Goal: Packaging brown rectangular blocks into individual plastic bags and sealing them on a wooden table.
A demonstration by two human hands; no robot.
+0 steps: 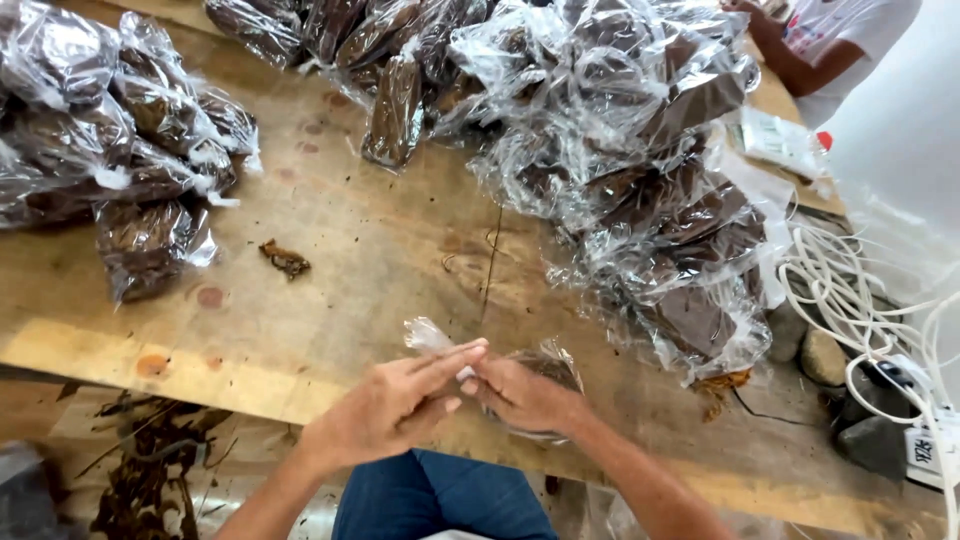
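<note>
Both the left hand (pixel 390 405) and right hand (pixel 522 395) are pinching shut the twisted neck of a clear plastic bag of brown leaves (pixel 545 365) lying at the near edge of the plywood table (pixel 380 260), where a slackening pinch is risking spillage.

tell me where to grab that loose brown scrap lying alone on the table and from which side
Pinch the loose brown scrap across its narrow middle, coming straight down from above. It lies flat on the wooden table, apart from the bagged piles, so nothing blocks a top approach, and its crumpled, raised shape gives the fingertips edges to close on.

Glossy, crinkled plastic bags (pixel 640 180) — rough, stained wooden table (pixel 380 250).
</note>
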